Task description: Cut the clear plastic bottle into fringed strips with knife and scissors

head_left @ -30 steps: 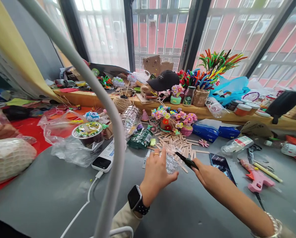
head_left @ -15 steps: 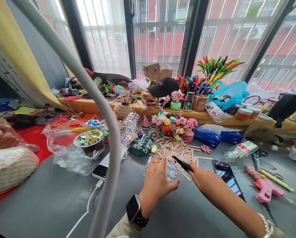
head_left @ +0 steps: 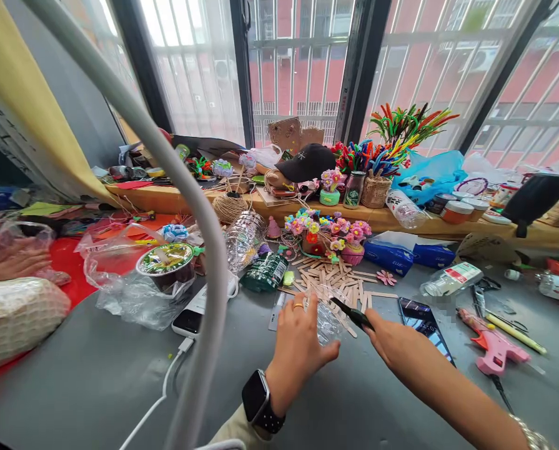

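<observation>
My left hand (head_left: 298,340), with a ring and a smartwatch, curves over a clear crinkled plastic bottle (head_left: 328,322) lying on the grey table. Its thumb sticks out to the right, and the fingertips are partly hidden against the plastic. My right hand (head_left: 383,330) grips a dark utility knife (head_left: 353,312), whose tip points left at the bottle's upper side. Whether the blade touches the plastic I cannot tell. Behind the bottle spreads a pile of wooden craft sticks (head_left: 354,281). To the right of the knife lies a phone (head_left: 426,328).
A pink glue gun (head_left: 497,347) lies right of the phone. A white lamp arm (head_left: 213,281) crosses the left side. A green-labelled bottle (head_left: 263,272), flower pots and tissue packs (head_left: 389,253) stand behind. At the far left, another person's hand (head_left: 14,253) is near a netted package (head_left: 21,322).
The knife and my right hand have shifted slightly right and down. My left hand stays on the bottle. The view has moved a little, and the other person's hand has moved.
</observation>
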{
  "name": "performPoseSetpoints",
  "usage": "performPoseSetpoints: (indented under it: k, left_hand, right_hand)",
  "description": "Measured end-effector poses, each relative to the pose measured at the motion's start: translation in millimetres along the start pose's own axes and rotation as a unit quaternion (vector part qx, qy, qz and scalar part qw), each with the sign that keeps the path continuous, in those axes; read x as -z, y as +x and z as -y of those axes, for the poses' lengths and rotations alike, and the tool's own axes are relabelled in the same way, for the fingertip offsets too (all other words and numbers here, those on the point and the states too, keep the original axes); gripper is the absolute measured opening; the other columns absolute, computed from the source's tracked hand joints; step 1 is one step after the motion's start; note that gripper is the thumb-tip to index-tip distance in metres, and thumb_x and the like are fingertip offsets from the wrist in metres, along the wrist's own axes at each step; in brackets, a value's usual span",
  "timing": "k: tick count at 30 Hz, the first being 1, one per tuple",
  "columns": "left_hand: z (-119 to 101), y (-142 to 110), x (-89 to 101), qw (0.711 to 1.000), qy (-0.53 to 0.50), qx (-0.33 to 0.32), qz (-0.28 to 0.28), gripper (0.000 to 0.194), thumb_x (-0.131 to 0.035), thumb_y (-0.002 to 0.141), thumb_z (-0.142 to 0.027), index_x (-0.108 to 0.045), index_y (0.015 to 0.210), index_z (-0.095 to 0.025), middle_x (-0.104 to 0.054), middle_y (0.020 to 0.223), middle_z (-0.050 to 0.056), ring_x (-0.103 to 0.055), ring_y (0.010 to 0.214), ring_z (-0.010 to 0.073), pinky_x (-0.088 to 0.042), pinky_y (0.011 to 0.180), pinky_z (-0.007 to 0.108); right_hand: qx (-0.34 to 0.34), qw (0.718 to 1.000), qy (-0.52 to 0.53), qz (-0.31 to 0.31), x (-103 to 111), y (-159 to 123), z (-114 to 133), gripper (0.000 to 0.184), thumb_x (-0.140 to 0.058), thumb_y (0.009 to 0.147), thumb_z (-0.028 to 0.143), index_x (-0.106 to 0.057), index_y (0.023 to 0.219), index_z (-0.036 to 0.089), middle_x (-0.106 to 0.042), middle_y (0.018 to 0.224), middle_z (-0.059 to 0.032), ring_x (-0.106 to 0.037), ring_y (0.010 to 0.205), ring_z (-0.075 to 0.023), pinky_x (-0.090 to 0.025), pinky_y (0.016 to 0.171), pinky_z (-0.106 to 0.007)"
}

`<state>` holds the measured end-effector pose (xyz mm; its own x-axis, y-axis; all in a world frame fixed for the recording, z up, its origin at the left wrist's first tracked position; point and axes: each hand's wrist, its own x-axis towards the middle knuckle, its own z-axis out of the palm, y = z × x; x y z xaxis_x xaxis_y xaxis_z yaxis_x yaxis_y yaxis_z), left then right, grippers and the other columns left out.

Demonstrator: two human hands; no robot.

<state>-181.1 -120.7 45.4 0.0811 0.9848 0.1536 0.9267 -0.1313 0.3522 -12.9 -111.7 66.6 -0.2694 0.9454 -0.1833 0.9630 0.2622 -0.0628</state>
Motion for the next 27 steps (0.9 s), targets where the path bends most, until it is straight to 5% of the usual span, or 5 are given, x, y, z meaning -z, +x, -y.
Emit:
performPoseSetpoints:
  k: [15,27]
  left_hand:
    - [-3,-5,-3.1,0.999,0.023,-0.015,-0.024,0.077,-0.062,0.058,-0.043,-0.039,0.125,-0.012,-0.043,0.125,0.019,-0.041,0.111,0.0342,-0.034,0.092,0.048]
    - [-3,-4,-0.7,1.0,0.017,-0.012,-0.02,0.078,-0.062,0.06,-0.043,-0.038,0.126,-0.01,-0.044,0.124,0.019,-0.039,0.113,0.0335,-0.033,0.094,0.046]
  right_hand:
    - [-0.011,0.999,-0.041,0.029,20,-3,3,0.024,-0.03,0.088,0.02,-0.046,0.104,0.016,-0.069,0.08,-0.0137,-0.065,0.075,-0.0308,-0.031,0.049,-0.027]
    - [-0.012,0.999,-0.02,0.024,13,-13,-1,0.025,-0.029,0.088,0.019,-0.045,0.106,0.016,-0.069,0.085,-0.013,-0.065,0.078,-0.0283,-0.036,0.053,-0.028]
